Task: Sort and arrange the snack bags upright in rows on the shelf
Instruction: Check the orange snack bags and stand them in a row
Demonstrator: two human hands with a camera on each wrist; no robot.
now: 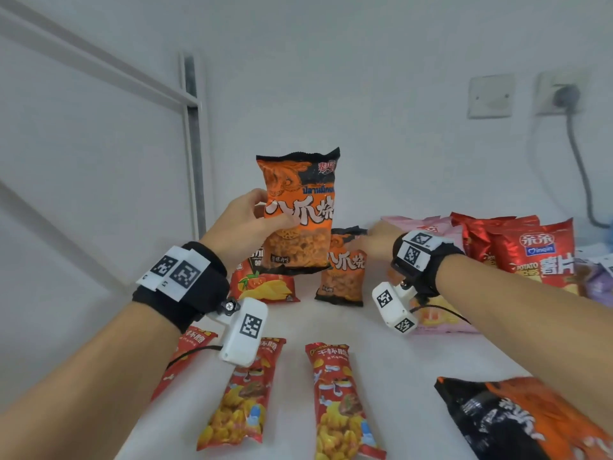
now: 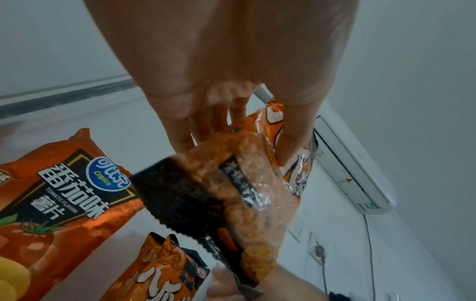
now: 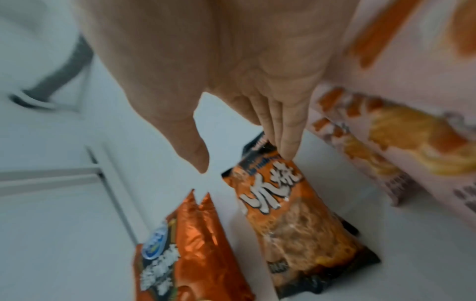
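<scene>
Matching orange bags paired on the shelf

Left hand (image 1: 247,224) clamps the raised orange bag (image 1: 298,210); right hand (image 1: 381,239), fingers straight, steadies its upright twin (image 1: 343,267) at 5 o'clock, likely keeping the row standing.

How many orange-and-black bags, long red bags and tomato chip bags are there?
Orange-and-black bags: 3, made up of the held bag in the left hand, the standing bag and the lying bag
Long red bags: 3
Tomato chip bag: 1
Total: 7
</scene>
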